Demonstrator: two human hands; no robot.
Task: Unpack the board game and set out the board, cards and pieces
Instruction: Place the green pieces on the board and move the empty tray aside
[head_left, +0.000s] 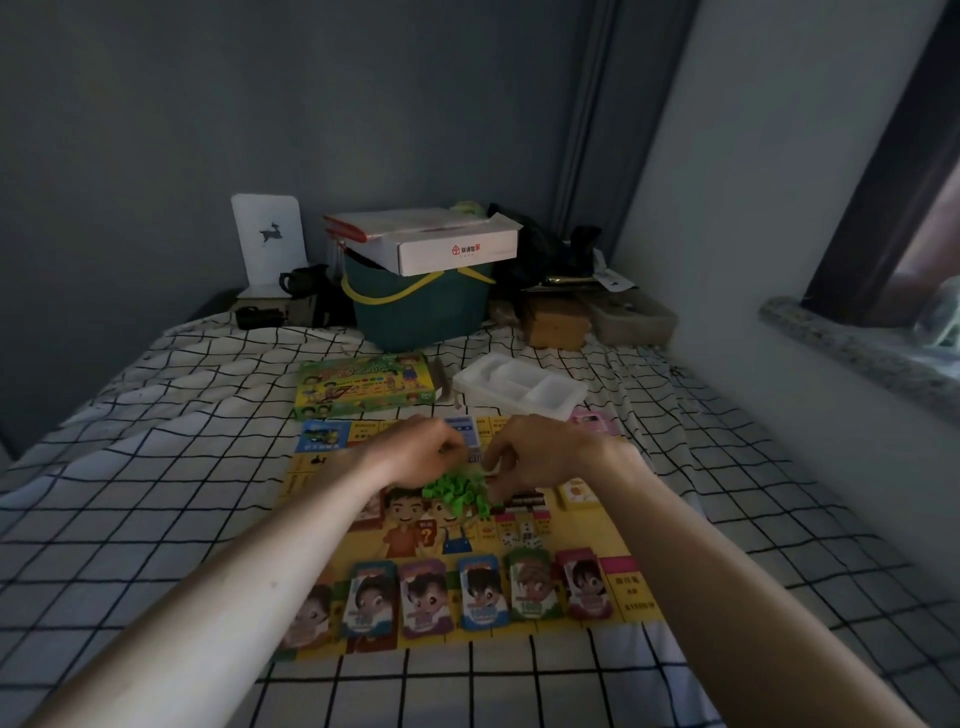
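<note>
- The game board (613, 530) lay flat on the bed (130, 493), in the lower centre of the frame, over a checked sheet.
- Both hands met above the middle of the board. The left hand (415, 449) and right hand (540, 449) were curled, fingertips pinched together over a heap of small green pieces (460, 493). Whether they pinched pieces or a clear bag around them could not be told.
- Judgement: the green pieces looked light, small and hard, likely to scatter and roll into folds of the sheet; best taken a few at a time between fingertips, low over the board.
- A row of five card stacks (467, 592) stood along the board's near edge; these appeared thin and slippery, best squared by their long edges.
- Dice (522, 535) and small dark pieces (524, 500) sat just right of the green heap.
- The game box (363, 392) lay beyond the board, with a white plastic tray (519, 389) to its right, seemingly emptied.
- Legible writing: red Chinese characters and a logo on a white carton (457, 252) in the upper centre; "$1000" on the board's lower right square. Other print was too blurred to read.
</note>
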